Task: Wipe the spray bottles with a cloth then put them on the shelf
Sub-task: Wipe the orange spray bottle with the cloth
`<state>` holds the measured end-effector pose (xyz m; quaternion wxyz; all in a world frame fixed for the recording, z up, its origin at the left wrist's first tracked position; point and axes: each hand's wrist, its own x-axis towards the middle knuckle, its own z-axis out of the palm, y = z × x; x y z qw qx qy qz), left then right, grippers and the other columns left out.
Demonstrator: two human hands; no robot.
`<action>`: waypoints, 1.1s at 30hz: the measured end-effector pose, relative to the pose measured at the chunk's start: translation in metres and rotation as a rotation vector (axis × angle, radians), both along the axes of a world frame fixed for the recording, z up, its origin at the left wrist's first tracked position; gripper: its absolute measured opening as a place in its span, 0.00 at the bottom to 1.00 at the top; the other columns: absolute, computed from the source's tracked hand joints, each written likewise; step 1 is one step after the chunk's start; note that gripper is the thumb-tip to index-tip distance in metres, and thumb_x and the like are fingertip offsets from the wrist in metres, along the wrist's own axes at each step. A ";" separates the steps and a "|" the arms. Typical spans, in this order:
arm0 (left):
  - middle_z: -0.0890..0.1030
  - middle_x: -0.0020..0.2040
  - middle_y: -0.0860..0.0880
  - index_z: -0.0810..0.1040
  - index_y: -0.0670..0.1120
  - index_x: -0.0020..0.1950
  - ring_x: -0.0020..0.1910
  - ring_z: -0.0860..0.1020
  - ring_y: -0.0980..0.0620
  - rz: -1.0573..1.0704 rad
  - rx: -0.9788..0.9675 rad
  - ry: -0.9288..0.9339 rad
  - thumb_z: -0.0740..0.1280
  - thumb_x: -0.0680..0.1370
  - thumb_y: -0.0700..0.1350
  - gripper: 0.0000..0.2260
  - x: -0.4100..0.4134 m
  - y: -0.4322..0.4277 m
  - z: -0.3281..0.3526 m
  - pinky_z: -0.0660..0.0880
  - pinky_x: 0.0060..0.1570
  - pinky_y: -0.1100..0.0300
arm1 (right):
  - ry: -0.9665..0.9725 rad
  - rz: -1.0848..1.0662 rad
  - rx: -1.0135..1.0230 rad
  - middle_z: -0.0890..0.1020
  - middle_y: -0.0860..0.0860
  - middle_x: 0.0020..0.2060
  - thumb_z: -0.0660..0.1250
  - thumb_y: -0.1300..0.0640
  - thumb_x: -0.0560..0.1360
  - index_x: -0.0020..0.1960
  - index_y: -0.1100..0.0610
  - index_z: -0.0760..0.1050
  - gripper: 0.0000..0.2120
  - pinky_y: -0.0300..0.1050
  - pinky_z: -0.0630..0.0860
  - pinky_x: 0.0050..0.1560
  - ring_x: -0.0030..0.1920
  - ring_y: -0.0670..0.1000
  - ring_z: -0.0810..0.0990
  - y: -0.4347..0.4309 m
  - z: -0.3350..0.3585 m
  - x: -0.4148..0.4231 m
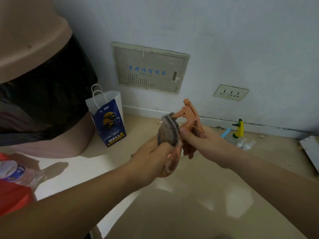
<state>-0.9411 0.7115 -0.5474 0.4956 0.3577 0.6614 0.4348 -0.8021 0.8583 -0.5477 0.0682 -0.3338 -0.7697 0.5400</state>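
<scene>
Orange plastic spray bottle (189, 113) is held in mid-air between both hands, above the beige floor (215, 190) and in front of the pale wall (241, 31), its trigger head pointing left. The right hand (200, 140) reaches in from the lower right on an outstretched forearm, thumb and fingers curled round the bottle's neck just under the trigger. The left hand (151, 157) comes up from the lower left, fingers clenched round a bunched grey cloth (168, 131), which is pressed against the nozzle end of the trigger head.

Most of the bottle's body is hidden behind the cloth and the two hands. Only an orange strip shows low between them, and its shape is hard to make out.

By the skirting board to the right is a clear spray bottle with a yellow and green trigger (239, 127), its lower part blurred, with small white bottles (246, 144) just beside it.

At the left stands a blue and white paper bag with white cord handles (109, 123); its inside cannot be seen. Near it is a pink bin lined with a black bag (51, 87), cut off by the frame, its contents hidden. A clear plastic water bottle (14, 172) is cut off at the lower left edge.
</scene>
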 end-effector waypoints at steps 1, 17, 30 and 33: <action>0.83 0.46 0.48 0.78 0.49 0.47 0.51 0.80 0.44 -0.026 0.004 0.001 0.62 0.72 0.57 0.14 -0.002 -0.002 -0.002 0.77 0.57 0.44 | 0.003 -0.033 -0.004 0.84 0.60 0.39 0.63 0.41 0.81 0.48 0.58 0.77 0.19 0.56 0.83 0.44 0.38 0.56 0.84 0.000 -0.003 0.000; 0.80 0.39 0.54 0.78 0.49 0.48 0.41 0.78 0.52 0.021 0.149 0.197 0.61 0.77 0.51 0.09 0.004 0.007 0.003 0.76 0.43 0.51 | 0.069 -0.252 -0.102 0.82 0.57 0.33 0.65 0.44 0.83 0.50 0.60 0.77 0.18 0.52 0.78 0.36 0.34 0.59 0.81 0.005 -0.015 -0.002; 0.81 0.46 0.42 0.79 0.45 0.46 0.48 0.80 0.43 0.345 -0.242 -0.131 0.63 0.82 0.48 0.10 -0.011 0.009 0.000 0.75 0.59 0.50 | -0.051 -0.064 -0.037 0.80 0.51 0.35 0.64 0.38 0.80 0.51 0.53 0.78 0.18 0.44 0.79 0.39 0.35 0.48 0.79 -0.008 -0.011 0.004; 0.86 0.49 0.40 0.82 0.45 0.46 0.53 0.81 0.39 0.419 -0.145 -0.346 0.63 0.80 0.46 0.10 -0.014 0.010 0.009 0.74 0.64 0.46 | 0.017 0.092 0.052 0.80 0.56 0.39 0.61 0.30 0.76 0.53 0.46 0.78 0.21 0.49 0.78 0.42 0.37 0.47 0.78 -0.012 -0.003 0.002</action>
